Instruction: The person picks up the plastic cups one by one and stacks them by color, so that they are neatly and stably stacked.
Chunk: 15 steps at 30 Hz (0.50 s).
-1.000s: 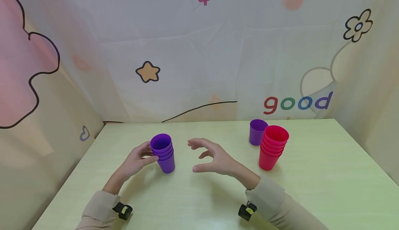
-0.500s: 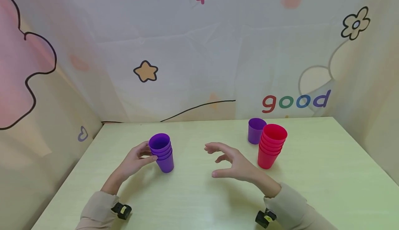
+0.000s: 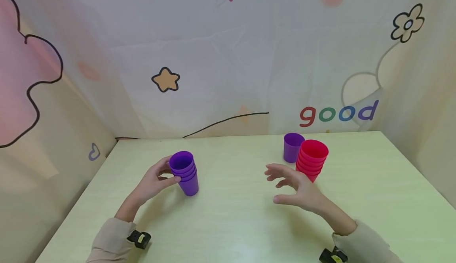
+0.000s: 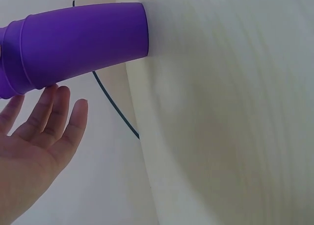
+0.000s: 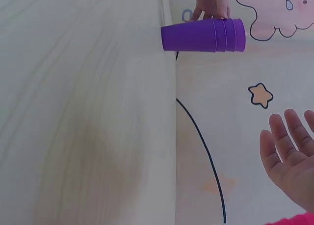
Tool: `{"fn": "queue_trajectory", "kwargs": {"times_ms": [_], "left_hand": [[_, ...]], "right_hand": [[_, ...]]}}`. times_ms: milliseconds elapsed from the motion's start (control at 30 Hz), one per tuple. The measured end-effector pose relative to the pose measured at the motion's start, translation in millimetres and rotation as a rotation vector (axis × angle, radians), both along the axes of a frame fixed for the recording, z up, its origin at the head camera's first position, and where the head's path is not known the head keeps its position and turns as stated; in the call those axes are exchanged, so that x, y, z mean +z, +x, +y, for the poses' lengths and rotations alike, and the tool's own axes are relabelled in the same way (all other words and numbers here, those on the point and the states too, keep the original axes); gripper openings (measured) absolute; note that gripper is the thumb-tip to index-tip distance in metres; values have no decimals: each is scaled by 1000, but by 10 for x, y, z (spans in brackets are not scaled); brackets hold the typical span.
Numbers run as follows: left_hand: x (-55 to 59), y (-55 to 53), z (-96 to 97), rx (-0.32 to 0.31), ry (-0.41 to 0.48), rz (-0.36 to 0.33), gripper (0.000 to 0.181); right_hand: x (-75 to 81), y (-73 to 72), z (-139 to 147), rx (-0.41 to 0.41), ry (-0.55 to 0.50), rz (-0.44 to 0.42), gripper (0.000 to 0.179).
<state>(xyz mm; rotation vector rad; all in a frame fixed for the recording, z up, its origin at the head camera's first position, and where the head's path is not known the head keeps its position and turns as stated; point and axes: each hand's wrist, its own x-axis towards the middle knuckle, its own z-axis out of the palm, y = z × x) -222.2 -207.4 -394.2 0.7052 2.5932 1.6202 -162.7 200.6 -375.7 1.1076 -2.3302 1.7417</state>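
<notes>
My left hand (image 3: 155, 182) holds a stack of nested purple cups (image 3: 189, 185) on the left of the table, with the thumb on the near side and fingers behind. The stack stands on the table, leaning slightly. In the left wrist view, fingertips touch the purple cups (image 4: 88, 38) near their rims. My right hand (image 3: 303, 189) hovers over the table with spread, bent fingers and nothing in it. Just behind it stands a stack of red cups (image 3: 310, 164), its lower part hidden by the hand. A single purple cup (image 3: 292, 150) stands behind the red stack.
The pale table (image 3: 228, 223) carries both stacks and the single cup. A printed cloth backdrop (image 3: 213, 57) rises along its back edge and sides. A small black device (image 3: 139, 239) is strapped at each wrist.
My right hand has moved right, away from the purple stack and towards the red cups, its fingers still apart. My left hand keeps its hold on the purple stack.
</notes>
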Motion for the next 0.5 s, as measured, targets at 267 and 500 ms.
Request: {"fn": "queue_trajectory", "kwargs": {"times_ms": [267, 500], "left_hand": [[50, 20, 25, 35, -18, 12, 59], [66, 22, 57, 35, -11, 14, 57]], "right_hand": [[33, 124, 279, -96, -19, -19, 57], [89, 244, 479, -232, -16, -6, 48]]}}
